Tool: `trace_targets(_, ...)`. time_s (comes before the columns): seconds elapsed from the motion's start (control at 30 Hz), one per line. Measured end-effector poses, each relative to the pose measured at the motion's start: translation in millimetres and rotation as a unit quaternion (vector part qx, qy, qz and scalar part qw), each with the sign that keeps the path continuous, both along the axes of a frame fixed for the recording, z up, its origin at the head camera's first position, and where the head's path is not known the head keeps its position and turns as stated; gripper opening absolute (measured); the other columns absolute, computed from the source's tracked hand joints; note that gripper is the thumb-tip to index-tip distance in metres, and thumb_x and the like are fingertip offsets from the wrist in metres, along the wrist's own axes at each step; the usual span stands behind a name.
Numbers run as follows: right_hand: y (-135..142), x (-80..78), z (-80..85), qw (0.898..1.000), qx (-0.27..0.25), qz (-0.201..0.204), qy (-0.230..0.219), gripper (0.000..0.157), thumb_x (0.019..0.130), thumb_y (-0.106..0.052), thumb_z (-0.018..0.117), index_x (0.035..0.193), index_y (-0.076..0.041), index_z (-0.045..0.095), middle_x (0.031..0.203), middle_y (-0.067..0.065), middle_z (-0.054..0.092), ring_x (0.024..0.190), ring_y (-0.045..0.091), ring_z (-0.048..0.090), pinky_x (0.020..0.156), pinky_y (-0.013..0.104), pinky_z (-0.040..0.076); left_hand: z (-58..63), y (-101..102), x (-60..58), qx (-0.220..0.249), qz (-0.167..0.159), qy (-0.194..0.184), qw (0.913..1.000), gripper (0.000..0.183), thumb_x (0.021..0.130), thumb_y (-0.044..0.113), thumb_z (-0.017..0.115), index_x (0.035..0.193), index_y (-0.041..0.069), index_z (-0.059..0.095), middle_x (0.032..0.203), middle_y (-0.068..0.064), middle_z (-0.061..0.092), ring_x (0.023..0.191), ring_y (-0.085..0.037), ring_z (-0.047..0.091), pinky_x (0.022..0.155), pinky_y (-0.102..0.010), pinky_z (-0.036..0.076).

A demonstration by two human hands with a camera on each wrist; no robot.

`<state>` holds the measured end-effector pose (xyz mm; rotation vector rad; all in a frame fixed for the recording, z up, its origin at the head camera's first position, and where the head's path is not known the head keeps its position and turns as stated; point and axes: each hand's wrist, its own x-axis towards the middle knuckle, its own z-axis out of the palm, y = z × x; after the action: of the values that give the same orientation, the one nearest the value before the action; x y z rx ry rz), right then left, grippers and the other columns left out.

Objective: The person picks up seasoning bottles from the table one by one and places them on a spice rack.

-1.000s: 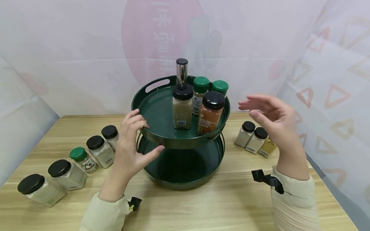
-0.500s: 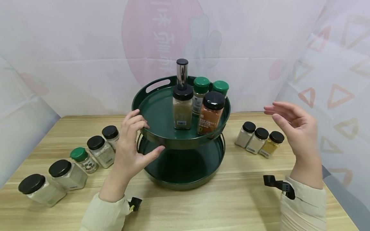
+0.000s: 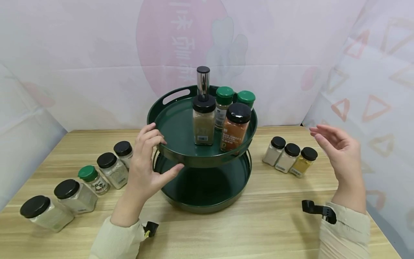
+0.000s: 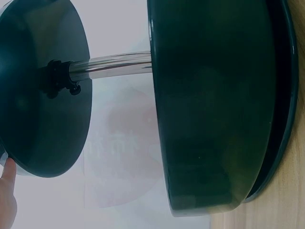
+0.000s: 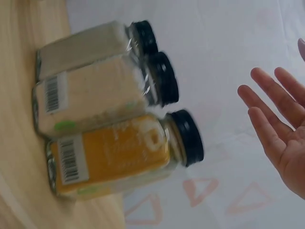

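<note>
A dark green two-tier round tray rack [image 3: 174, 126] stands mid-table. My left hand [image 3: 147, 162] holds the left front of the upper tier, fingers hooked over the rim, thumb at its outer side. A fingertip [image 4: 8, 169] shows at that tier's edge in the left wrist view. On the upper tier stand a tan spice jar [image 3: 203, 124], a red sweet pepper jar [image 3: 235, 129] and two green-capped jars [image 3: 224, 106]. My right hand [image 3: 343, 151] is off the table with fingers loosely bent, holding nothing, nearest to a yellow spice jar [image 5: 114, 160].
Two pale jars [image 3: 286, 158] with black lids stand beside the yellow one at right. Several spice jars [image 3: 76, 196] line the left side of the table [image 3: 226, 233]. A metal post [image 4: 114, 64] joins the tiers. White printed cloth [image 3: 97, 54] hangs behind.
My right hand has drawn right and down, away from the rack and past the right-hand jars, uncovering the yellow jar's lid. My left hand and the rack have stayed in place.
</note>
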<state>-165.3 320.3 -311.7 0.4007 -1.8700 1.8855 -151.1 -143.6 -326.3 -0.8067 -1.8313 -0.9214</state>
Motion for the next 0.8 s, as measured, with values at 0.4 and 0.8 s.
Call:
trace_targets(0.4, 39, 0.3, -29.1, 0.958, 0.248, -0.067, -0.128, 0.044, 0.097, -0.011, 0.064, 0.14, -0.011, 0.054, 0.125, -0.025, 0.061, 0.111, -0.012, 0.058, 0.085, 0.001, 0.044, 0.4, 1, -0.9, 0.001, -0.007, 0.001, 1.0, 0.066, 0.087, 0.054, 0.07, 0.108, -0.007, 0.054, 0.111, -0.021, 0.056, 0.131, -0.048, 0.044, 0.121, -0.046, 0.032)
trace_targets(0.8, 45, -7.1, -56.7, 0.951, 0.275, -0.005, -0.142, 0.056, 0.093, -0.005, 0.068, 0.145, -0.017, 0.05, 0.127, -0.028, 0.057, 0.115, -0.016, 0.05, 0.086, 0.002, 0.042, 0.3, -1, 0.0, 0.001, -0.001, -0.003, 1.0, 0.066, 0.088, 0.054, 0.069, 0.108, -0.007, 0.054, 0.112, -0.022, 0.056, 0.131, -0.048, 0.044, 0.121, -0.046, 0.032)
